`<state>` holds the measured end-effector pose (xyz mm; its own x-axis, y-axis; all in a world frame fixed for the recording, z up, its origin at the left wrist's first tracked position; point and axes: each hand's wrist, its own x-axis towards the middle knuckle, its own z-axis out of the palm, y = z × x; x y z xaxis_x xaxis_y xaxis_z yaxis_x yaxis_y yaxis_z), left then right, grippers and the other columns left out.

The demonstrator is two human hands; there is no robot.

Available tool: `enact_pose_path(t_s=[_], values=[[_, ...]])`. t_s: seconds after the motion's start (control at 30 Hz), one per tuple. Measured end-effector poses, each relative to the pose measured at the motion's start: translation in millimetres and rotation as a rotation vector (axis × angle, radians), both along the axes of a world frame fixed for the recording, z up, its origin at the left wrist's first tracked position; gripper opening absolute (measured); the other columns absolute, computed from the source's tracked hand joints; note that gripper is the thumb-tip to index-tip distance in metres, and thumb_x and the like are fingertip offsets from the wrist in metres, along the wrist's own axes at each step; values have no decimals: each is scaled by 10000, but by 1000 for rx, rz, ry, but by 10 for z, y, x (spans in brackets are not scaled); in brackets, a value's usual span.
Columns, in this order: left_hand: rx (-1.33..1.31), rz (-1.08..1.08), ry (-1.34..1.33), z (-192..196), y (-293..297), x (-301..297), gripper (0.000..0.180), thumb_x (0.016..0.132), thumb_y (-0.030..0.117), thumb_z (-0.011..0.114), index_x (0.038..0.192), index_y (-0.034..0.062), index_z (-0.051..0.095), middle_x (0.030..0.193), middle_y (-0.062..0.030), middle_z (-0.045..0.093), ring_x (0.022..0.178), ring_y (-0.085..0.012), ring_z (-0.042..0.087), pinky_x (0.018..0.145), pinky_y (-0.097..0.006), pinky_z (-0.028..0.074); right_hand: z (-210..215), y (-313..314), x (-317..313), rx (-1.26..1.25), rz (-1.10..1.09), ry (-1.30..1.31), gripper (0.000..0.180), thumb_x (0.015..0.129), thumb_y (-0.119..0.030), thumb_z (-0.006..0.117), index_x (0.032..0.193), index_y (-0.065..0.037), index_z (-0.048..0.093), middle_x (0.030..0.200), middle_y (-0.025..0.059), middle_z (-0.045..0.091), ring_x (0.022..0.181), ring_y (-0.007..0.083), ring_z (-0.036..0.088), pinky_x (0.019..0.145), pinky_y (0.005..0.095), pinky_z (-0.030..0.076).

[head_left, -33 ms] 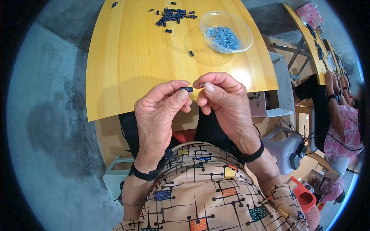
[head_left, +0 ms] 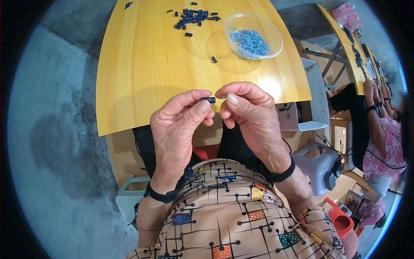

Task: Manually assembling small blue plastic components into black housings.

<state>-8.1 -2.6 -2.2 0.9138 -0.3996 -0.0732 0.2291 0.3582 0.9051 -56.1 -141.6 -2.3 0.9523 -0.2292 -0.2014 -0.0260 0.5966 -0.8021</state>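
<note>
Between the thumb and fingers of my left hand [head_left: 174, 123] is a short black cylindrical piece [head_left: 208, 99] with a hole in its side. My right hand [head_left: 258, 118] pinches a tiny metal screw [head_left: 224, 96], mostly covered by the fingertips. A small gap separates the screw from the end of the black piece. Both hands are above the near part of the yellow wooden table [head_left: 142, 86]. Beyond them lies a single black piece [head_left: 214, 60]. A clear plastic bowl [head_left: 276, 31] holds many small bluish-silver metal parts [head_left: 252, 42].
More black pieces lie in a loose pile [head_left: 192, 18] at the table's far side. Below the right edge are an open box [head_left: 312, 95] and a whitish plastic jug [head_left: 317, 166]. At far right, another person [head_left: 379, 146] sits by a second table [head_left: 345, 47].
My right fingertips have shifted very slightly, and a little more of the screw shows. The left hand and its black piece look the same.
</note>
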Motion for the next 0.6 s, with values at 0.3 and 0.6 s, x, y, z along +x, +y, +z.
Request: enact_pose_path(t_s=[0.3,0.6], values=[[-243,-117,213,-99,53,18,192,848,61,572,1020,-24,590,845,-88,630,721,-120,582,653,-232,481,-46,122,-15,139,0,-32,146,799,-75,643,929,-11,640,743,15,615,589,58,497,509,184,394],[-329,-162,303,-120,73,23,193,851,56,553,1025,-20,586,846,-96,633,738,-136,598,667,-247,493,-89,134,-32,119,-18,-45,134,791,-63,645,915,-13,645,776,30,632,604,57,504,520,176,402]])
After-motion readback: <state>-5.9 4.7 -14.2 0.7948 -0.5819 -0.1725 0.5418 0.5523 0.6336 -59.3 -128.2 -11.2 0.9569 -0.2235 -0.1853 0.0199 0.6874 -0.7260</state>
